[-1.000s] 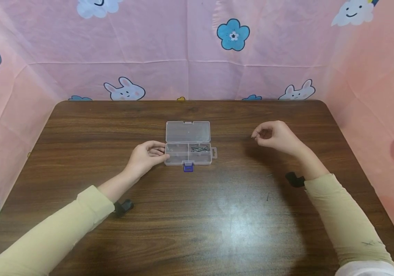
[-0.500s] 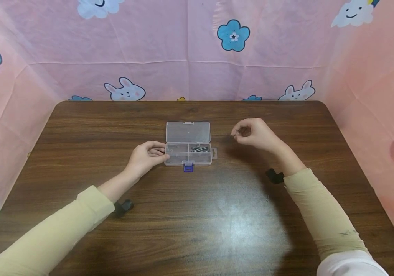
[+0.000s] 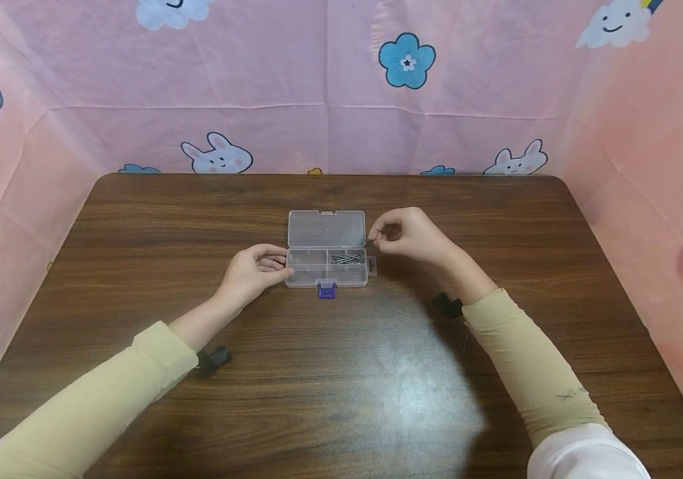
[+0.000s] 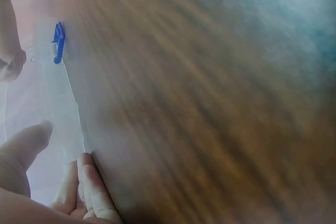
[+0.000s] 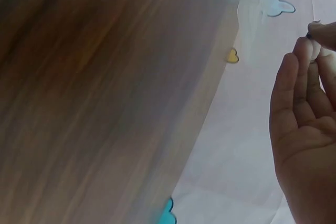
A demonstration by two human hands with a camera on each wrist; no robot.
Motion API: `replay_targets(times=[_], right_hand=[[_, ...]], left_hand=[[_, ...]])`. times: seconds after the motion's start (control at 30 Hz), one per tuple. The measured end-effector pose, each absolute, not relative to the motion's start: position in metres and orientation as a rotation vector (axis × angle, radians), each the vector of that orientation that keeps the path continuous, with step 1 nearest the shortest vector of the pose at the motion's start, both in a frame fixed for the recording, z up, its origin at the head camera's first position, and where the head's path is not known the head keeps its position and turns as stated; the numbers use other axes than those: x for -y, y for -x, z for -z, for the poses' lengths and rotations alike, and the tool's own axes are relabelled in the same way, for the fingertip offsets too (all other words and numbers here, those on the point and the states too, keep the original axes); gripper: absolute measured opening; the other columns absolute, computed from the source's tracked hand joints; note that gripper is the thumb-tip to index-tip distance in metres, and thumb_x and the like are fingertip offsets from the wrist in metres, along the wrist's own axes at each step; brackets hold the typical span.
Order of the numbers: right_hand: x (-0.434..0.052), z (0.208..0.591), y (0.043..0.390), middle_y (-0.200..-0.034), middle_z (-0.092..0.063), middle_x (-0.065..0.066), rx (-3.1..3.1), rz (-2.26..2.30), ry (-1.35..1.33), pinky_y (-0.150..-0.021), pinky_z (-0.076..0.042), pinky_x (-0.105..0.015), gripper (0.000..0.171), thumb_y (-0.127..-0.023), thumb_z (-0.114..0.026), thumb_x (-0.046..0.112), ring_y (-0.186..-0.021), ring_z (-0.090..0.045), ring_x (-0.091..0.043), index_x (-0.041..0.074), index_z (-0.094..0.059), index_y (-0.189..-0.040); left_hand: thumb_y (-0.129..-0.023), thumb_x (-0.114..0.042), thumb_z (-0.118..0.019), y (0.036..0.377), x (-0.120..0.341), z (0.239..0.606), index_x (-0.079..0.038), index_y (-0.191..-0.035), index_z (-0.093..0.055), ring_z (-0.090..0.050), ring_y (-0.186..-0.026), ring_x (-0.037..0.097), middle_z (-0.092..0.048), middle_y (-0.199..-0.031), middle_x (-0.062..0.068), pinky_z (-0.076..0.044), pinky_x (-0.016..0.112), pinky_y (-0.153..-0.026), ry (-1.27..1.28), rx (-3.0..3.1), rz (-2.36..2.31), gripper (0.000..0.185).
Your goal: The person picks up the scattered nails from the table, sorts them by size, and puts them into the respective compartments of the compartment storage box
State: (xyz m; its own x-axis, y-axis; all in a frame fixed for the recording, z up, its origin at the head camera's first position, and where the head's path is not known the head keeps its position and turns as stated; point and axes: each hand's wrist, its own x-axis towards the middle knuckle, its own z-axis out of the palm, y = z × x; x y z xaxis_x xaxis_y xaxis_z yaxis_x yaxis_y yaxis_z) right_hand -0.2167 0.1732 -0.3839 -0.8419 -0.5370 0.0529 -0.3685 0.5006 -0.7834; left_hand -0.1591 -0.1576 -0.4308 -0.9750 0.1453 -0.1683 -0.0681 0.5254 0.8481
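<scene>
Right now the big brown table (image 3: pixel 341 372) spreads under both my arms, and the clear organizer box (image 3: pixel 326 259) sits out in front of me with its lid (image 3: pixel 326 229) laid flat open beyond the trays. My left hand (image 3: pixel 253 271) rests against the box's left end, fingers lightly curled onto its edge, steadying it. My right hand (image 3: pixel 408 234) hangs just off the box's right end, thumb and fingertips pressed together in a pinch on something tiny and dark. By my reckoning a batch is already in: a cluster of nails (image 3: pixel 346 258) lies in the far compartment nearest my right hand, while the other compartments look bare or nearly so. What I'm pinching is too small to name for sure; both wrist views are blurred.
</scene>
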Motion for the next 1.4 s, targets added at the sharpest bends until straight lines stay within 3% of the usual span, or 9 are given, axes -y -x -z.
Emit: replay_targets(times=[0.53, 1.4], right_hand=[[-0.141, 0.393, 0.22, -0.096, -0.081, -0.011, -2.519, 1.112, 0.905, -0.079, -0.061, -0.028, 0.011, -0.091, -0.074, -0.002, -0.082, -0.07, -0.016, 0.002, -0.081, -0.097], [-0.135, 0.398, 0.218, -0.102, -0.081, -0.01, -2.599, 0.948, 1.001, -0.082, -0.063, -0.03, 0.01, -0.093, -0.076, -0.001, -0.089, -0.075, -0.02, 0.004, -0.082, -0.099]], left_hand=[[-0.096, -0.015, -0.079, 0.16, 0.159, 0.431, 0.002, -0.137, -0.065, -0.072, -0.109, 0.028, -0.072, -0.128, 0.022, -0.056, 0.013, -0.083, -0.069, -2.539, -1.435, 0.047], [-0.096, -0.014, -0.079, 0.16, 0.159, 0.433, 0.003, -0.137, -0.065, -0.072, -0.109, 0.029, -0.072, -0.128, 0.022, -0.055, 0.012, -0.082, -0.078, -2.546, -1.432, 0.046]])
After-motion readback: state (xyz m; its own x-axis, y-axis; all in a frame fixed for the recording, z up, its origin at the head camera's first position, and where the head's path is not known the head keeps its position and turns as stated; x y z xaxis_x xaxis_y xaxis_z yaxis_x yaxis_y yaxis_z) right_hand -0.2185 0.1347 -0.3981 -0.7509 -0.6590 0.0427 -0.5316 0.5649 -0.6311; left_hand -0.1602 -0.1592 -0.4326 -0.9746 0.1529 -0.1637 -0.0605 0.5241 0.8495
